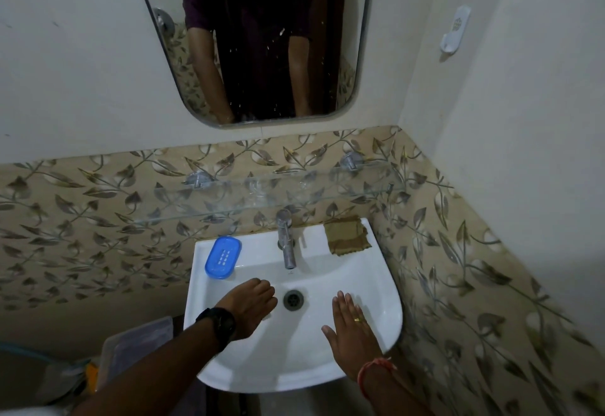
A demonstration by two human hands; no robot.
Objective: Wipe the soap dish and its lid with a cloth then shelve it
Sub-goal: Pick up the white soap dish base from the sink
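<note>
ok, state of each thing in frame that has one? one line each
soap dish: lid on, resting on the sink's back left ledge, untouched
cloth: lying flat on the back right ledge, not picked up
tap: no water seen running
sink: basin looks dry, drain open
glass shelf: nothing on it
left hand: over the basin, fingers curled, holding nothing
right hand: open, flat, holding nothing

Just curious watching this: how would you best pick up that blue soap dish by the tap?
Probably across the soap dish's long sides, coming from above with the left hand, which is nearer. It lies flat on the sink's back-left ledge with its lid on, so pinching low should lift both parts.
</note>
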